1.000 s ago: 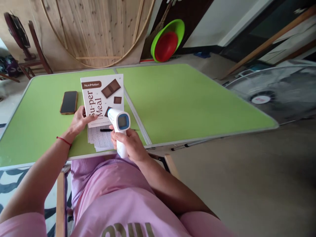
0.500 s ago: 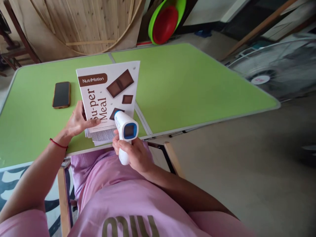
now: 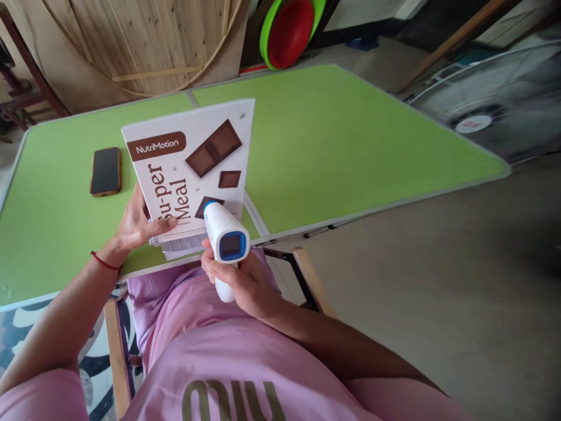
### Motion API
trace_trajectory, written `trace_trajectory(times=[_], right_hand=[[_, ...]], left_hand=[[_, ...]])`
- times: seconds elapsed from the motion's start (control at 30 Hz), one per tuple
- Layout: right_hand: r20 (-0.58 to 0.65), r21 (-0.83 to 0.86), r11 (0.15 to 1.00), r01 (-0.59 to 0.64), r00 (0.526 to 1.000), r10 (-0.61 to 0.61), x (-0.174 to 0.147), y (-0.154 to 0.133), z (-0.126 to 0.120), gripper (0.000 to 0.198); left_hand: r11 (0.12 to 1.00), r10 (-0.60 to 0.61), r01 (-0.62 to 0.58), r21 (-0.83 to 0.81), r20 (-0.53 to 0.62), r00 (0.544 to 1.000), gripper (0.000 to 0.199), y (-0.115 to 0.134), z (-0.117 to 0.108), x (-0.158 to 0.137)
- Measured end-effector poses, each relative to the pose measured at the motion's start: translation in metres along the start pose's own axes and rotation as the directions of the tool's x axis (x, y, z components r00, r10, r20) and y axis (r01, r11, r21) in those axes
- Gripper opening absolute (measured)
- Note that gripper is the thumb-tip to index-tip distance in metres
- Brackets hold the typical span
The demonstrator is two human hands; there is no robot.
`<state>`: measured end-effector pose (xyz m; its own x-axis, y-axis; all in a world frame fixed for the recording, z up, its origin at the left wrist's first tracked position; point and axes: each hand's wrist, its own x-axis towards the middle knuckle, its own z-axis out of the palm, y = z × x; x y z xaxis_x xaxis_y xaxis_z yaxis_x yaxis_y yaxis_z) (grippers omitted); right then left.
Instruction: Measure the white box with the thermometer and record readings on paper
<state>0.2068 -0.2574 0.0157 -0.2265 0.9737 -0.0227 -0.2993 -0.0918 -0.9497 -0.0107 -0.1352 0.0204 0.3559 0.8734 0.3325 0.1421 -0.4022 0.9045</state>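
Two hands engaged: left hand (image 3: 137, 225) has tilted the NutriMotion pouch (image 3: 193, 169) steeper off the green table (image 3: 342, 140), thumb and fingers pinching its near edge; right hand (image 3: 245, 280), clenched round the infrared thermometer (image 3: 225, 242), stays aimed at it.

I note a white flat pouch (image 3: 193, 169) printed with brown chocolate squares, a white-and-blue plastic thermometer gun (image 3: 224, 240), and a lime-green worktop (image 3: 342, 134).

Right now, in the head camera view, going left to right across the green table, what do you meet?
Phone → left hand → white pouch → thermometer gun in the right hand → fan beyond the table.
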Motion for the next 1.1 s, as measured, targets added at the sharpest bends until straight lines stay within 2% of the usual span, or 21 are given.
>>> trace_trajectory(times=[0.13,0.33,0.47,0.73,0.97,1.1], right_hand=[[-0.006,-0.011,1.000,0.016,1.000,-0.016,0.000,0.000,-0.001,0.026],[0.030,-0.128,0.992,0.021,0.999,-0.018,-0.001,-0.010,-0.002,0.028],[0.039,-0.158,0.987,0.032,0.999,-0.026,0.000,-0.011,-0.002,0.028],[-0.015,-0.032,0.998,0.056,0.998,-0.056,0.000,0.006,-0.002,0.027],[-0.002,-0.103,0.993,0.049,0.999,-0.050,0.001,0.004,-0.004,0.030],[-0.017,-0.044,0.997,0.063,0.998,-0.064,0.003,0.010,-0.003,0.028]], left_hand=[[0.999,0.012,-0.011,-0.032,0.029,1.000,0.072,0.001,0.001,0.001],[0.999,0.032,-0.031,-0.011,0.023,0.999,0.071,0.000,0.001,0.001],[1.000,0.026,-0.026,0.006,-0.008,1.000,0.077,-0.005,-0.001,-0.001],[1.000,0.002,-0.003,-0.026,-0.033,0.999,0.083,-0.009,0.000,-0.003],[0.999,-0.008,0.007,-0.031,-0.036,0.999,0.084,-0.013,-0.001,-0.003],[1.000,0.012,-0.013,-0.027,-0.037,0.999,0.084,-0.016,-0.002,-0.003]])
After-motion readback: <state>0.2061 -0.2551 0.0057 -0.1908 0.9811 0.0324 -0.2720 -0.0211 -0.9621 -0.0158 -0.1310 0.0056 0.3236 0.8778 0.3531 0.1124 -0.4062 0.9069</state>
